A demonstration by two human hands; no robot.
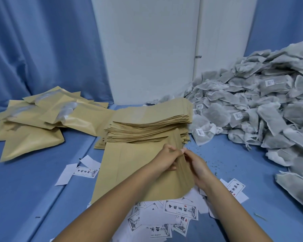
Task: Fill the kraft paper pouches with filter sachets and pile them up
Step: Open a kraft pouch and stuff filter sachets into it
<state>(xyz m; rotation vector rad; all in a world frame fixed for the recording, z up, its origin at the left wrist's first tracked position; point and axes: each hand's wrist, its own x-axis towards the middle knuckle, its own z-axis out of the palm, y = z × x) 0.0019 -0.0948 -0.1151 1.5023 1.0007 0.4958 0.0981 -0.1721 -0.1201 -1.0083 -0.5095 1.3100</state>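
Both hands pinch one flat, smooth kraft pouch [136, 172] at its right edge: left hand [166, 159], right hand [198, 165]. Crinkled grey mesh sachets [262, 105] heap right.

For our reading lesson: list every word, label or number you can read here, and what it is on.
"中国茶材", last character unsure: white cards.
Cards' smaller print: too small to read.
White tags on the sachets: blurred, unreadable.
Brown pouches: no print seen.
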